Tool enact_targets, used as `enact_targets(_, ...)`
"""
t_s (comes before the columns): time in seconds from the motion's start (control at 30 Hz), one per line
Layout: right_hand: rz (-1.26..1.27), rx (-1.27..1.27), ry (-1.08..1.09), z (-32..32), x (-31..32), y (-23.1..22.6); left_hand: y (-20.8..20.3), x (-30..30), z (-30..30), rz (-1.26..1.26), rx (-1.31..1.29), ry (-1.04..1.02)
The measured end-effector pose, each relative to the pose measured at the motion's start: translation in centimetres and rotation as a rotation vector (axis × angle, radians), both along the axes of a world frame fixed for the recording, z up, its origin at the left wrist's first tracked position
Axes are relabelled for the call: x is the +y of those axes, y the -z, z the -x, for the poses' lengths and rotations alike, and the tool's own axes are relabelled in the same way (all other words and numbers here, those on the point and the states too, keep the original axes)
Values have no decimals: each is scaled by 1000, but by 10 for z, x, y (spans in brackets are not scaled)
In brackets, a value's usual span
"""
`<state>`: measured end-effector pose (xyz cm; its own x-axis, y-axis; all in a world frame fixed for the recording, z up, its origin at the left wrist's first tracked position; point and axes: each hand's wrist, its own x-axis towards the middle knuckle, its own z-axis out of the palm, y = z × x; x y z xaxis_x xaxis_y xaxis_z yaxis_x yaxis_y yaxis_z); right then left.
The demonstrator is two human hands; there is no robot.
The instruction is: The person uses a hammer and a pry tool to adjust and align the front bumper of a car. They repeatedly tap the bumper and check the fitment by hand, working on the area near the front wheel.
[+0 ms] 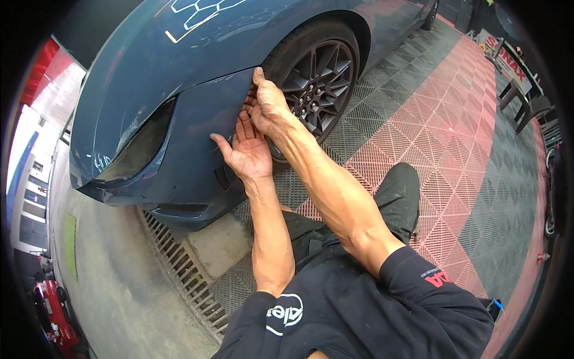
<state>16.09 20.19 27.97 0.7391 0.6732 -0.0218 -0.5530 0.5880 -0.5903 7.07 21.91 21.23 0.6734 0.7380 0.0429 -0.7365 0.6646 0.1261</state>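
Note:
A dark blue car fills the upper left, its front bumper (203, 119) meeting the fender along a visible seam. At the bumper's rear edge beside the wheel arch, my right hand (268, 106) has its thumb on the upper corner and its fingers curled at the edge. Just below it, my left hand (250, 157) is open, palm showing, thumb spread out over the bumper face. Its fingertips reach the edge near the right hand; their exact contact is hard to see. Left of the seam lies the dark headlight (143, 143).
Right behind my hands stands the front wheel (317, 87) with dark spokes. Grey and red grid floor tiles (430, 161) spread to the right. A slotted drain grate (182, 263) runs below the bumper. Dark stools (523, 105) stand far right; a red car (54, 314) is lower left.

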Motion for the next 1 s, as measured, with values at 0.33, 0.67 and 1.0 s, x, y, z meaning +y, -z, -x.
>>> enact_targets(0.33, 46, 77, -6, -5, 2, -1, 19, 11, -21, -196, 107, -100)
enact_targets(0.67, 119, -34, -21, -8, -18, 12, 11, 6, -15, -105, 228, -137)
enact_targets(1.0, 281, -110, -22, 5, -17, 3, 26, 15, -7, -53, -29, 30)
